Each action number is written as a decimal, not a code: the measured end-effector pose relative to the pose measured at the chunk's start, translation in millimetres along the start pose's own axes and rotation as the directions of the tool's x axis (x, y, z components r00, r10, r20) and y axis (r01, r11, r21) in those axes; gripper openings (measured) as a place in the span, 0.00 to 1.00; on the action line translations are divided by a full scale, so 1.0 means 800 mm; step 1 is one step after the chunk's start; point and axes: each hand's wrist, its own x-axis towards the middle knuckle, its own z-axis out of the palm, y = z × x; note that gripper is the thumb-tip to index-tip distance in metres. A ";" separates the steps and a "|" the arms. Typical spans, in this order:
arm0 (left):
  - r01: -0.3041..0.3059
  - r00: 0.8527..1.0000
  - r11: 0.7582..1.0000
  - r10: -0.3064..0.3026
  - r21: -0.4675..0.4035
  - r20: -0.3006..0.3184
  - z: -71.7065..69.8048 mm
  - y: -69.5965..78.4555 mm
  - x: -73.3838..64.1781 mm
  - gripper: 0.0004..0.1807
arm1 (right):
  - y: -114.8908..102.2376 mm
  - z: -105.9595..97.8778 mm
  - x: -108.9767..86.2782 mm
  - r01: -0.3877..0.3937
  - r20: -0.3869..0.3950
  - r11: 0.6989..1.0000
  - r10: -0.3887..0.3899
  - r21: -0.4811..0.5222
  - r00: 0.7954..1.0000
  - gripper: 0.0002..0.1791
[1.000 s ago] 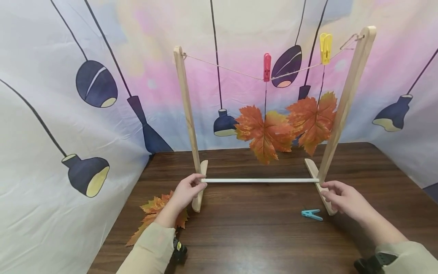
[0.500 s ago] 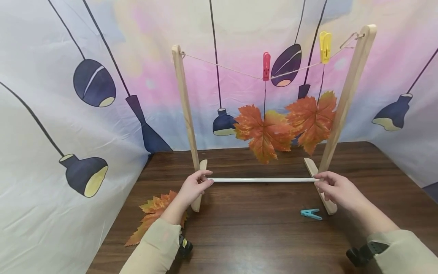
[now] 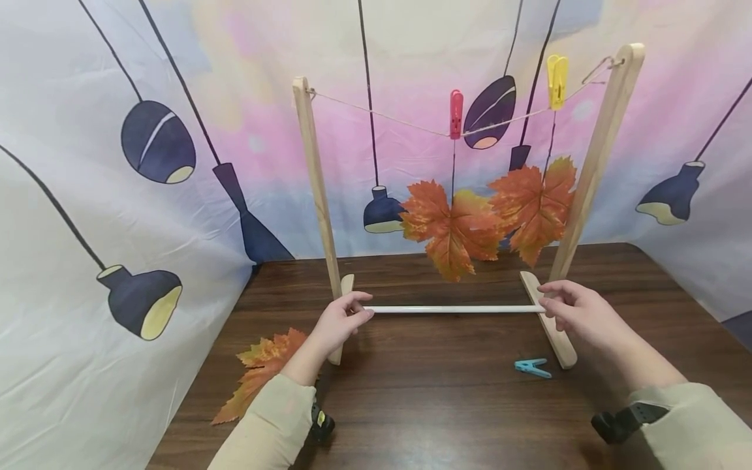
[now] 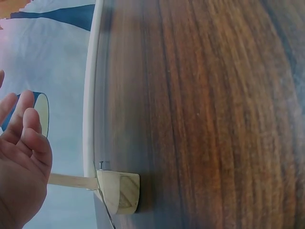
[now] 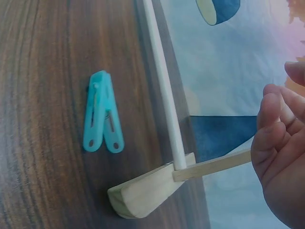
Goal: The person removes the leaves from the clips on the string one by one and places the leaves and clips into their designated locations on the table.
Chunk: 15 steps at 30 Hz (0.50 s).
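Note:
A wooden stand has two uprights, with a white rod joining their feet. In the head view my left hand overlaps the rod's left end, its fingers loosely bent. The left wrist view shows that hand apart from the rod, holding nothing. Over the rod's right end is my right hand; in the right wrist view this hand is likewise free of the rod. A red clothespin and a yellow clothespin sit on the string, with orange maple leaves hanging below.
A blue clothespin lies on the dark wooden table, near the right foot. Partly behind my left forearm lies another maple leaf. A printed cloth rises behind the table.
Both hands have moved inward from the uprights, the left one to the right and the right one to the left. The leaves, clothespins and stand keep their places.

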 end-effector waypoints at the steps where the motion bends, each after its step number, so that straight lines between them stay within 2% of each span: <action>1: -0.001 1.000 1.000 0.001 -0.003 -0.003 0.000 0.000 0.000 0.17 | -0.002 0.000 0.001 0.006 0.001 1.000 -0.006 0.009 1.000 0.24; 3: -0.003 1.000 1.000 0.003 -0.006 -0.004 0.001 -0.002 0.001 0.17 | -0.005 -0.001 0.002 0.015 0.000 1.000 -0.015 0.015 1.000 0.24; 7: 0.004 1.000 1.000 -0.004 -0.016 -0.004 0.004 -0.024 0.012 0.18 | -0.011 -0.003 0.003 0.020 0.006 0.999 -0.020 0.025 1.000 0.24; 10: -0.019 1.000 1.000 0.019 -0.017 -0.017 0.007 -0.038 0.021 0.19 | -0.015 -0.005 0.004 0.015 0.012 0.999 -0.016 0.044 1.000 0.25; 15: -0.070 0.997 0.997 0.070 -0.011 -0.037 0.008 -0.038 0.024 0.17 | -0.023 -0.006 0.006 0.012 0.022 0.995 -0.014 0.100 1.000 0.26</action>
